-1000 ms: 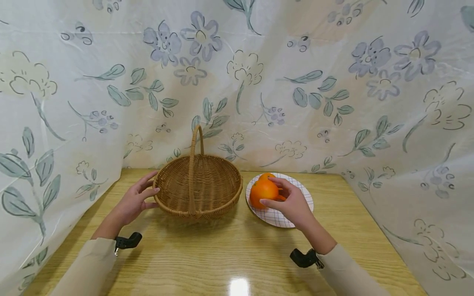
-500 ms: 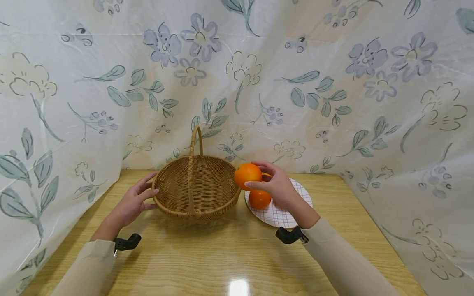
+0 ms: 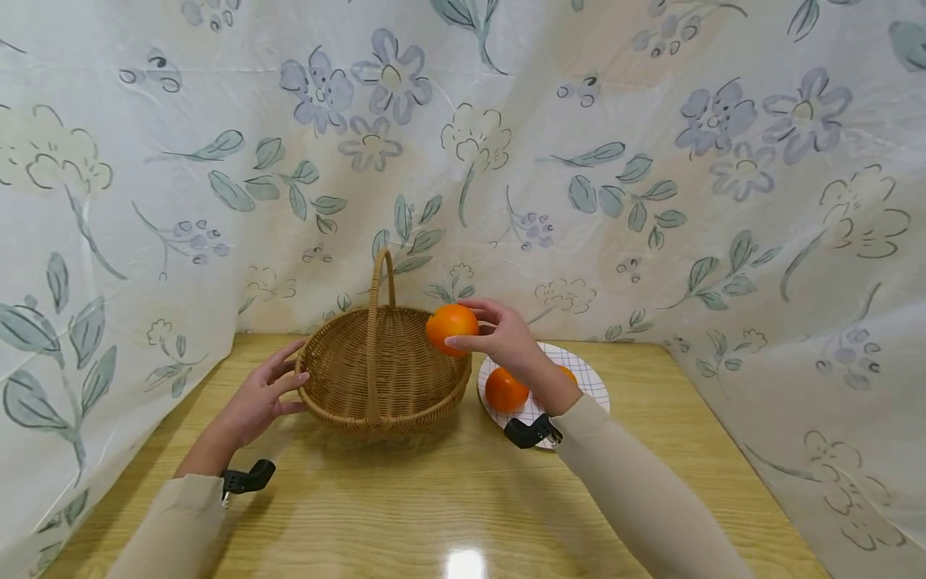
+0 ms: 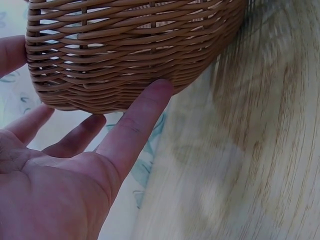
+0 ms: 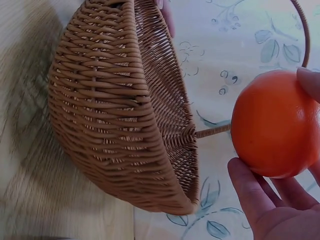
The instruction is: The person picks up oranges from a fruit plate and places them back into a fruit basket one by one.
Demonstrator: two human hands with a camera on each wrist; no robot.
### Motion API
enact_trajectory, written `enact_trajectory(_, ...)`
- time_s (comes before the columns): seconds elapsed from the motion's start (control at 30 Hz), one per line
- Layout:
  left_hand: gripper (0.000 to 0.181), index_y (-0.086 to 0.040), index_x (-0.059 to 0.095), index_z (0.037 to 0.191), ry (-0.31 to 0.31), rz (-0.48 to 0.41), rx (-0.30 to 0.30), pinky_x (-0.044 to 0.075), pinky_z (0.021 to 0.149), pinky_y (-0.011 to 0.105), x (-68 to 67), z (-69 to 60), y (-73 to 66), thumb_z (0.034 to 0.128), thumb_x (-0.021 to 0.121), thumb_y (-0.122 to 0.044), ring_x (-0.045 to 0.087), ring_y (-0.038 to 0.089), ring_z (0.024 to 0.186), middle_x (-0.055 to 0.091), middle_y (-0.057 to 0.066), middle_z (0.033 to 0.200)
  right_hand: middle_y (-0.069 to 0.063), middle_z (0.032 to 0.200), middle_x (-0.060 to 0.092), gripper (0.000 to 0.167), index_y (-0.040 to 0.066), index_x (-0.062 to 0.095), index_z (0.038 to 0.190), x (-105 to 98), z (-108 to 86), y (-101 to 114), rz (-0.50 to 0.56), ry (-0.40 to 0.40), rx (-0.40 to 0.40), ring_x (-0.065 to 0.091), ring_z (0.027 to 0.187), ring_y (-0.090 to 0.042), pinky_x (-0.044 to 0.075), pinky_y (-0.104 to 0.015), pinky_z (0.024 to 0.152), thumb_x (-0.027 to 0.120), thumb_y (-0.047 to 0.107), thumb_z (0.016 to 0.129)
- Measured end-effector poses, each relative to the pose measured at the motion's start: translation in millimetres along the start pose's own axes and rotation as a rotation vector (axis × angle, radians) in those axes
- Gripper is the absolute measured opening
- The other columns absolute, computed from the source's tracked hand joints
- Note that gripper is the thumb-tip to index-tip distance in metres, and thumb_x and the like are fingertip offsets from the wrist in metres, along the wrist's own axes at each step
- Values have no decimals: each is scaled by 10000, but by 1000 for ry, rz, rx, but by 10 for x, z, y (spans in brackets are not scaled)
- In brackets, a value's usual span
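Note:
A brown wicker basket (image 3: 383,421) with a tall handle stands at the back of the table. My left hand (image 3: 253,398) touches its left side with fairly straight, spread fingers; the left wrist view shows fingertips against the basket's weave (image 4: 125,65). Held between the thumb and fingers of my right hand (image 3: 506,342) is a round orange (image 3: 452,330), above the basket's right rim. In the right wrist view the orange (image 5: 275,125) is apart from the wicker. Beneath my right forearm, a white checked plate (image 3: 596,394) bears another orange (image 3: 506,390) and one partly hidden (image 3: 567,375).
The wooden table (image 3: 362,515) extends in front of the basket and plate. A floral curtain (image 3: 463,177) hangs close behind and along both sides. A black wrist camera (image 3: 531,432) on my right arm sits over the plate's front edge.
My right hand has lifted the orange off the plate and carried it left to above the basket's right rim. The left hand and basket have stayed in place.

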State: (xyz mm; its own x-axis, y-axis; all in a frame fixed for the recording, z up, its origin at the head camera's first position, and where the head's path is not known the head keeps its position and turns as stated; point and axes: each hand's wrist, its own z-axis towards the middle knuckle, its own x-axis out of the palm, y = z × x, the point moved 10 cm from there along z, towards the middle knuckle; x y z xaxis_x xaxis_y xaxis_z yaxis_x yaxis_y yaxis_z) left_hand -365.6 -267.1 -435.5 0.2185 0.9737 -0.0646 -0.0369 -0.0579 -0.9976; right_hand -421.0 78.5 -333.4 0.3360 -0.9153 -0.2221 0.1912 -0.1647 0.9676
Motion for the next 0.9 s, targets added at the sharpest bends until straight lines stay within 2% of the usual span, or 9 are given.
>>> enact_trajectory(0.2, 740, -227, 99, 1669, -6, -6, -4, 610, 907, 410, -16, 16, 7, 1078, 545, -224, 480, 331, 1335, 148, 285, 1636, -79, 1351, 627, 609, 239, 623, 1384, 123, 165, -37, 1, 21, 13, 667, 1152, -284, 591, -378, 934, 870, 217, 828)
enact_trajectory(0.43, 735, -208, 107, 1668, 4, -1, 15, 612, 900, 411, 15, 24, -10, 1078, 546, -220, 459, 377, 1354, 140, 316, 1634, -67, 1334, 641, 609, 254, 636, 1372, 266, 417, -105, 7, 29, 34, 663, 1115, -256, 596, -433, 933, 885, 241, 816)
enact_trajectory(0.63, 733, -229, 122, 1668, 4, -14, 11, 611, 905, 415, 21, 35, 17, 1075, 553, -214, 495, 307, 1327, 143, 300, 1642, -90, 1319, 656, 614, 211, 638, 1377, 444, 586, -110, -30, 56, 48, 666, 1010, -225, 598, -352, 838, 886, 254, 817)
enact_trajectory(0.77, 733, -233, 118, 1668, 6, -32, 9, 611, 908, 410, 17, 28, 18, 1076, 549, -202, 526, 238, 1292, 135, 296, 1641, -100, 1290, 672, 614, 186, 640, 1375, 587, 666, -87, -61, 78, 61, 632, 967, -212, 571, -351, 826, 884, 270, 818)
enact_trajectory(0.9, 740, -224, 107, 1669, 0, -33, 10, 612, 903, 401, 2, 11, -1, 1076, 548, -203, 526, 252, 1293, 125, 304, 1637, -89, 1257, 682, 617, 185, 649, 1362, 722, 750, -96, -95, 95, 68, 639, 972, -206, 549, -293, 761, 891, 292, 805)
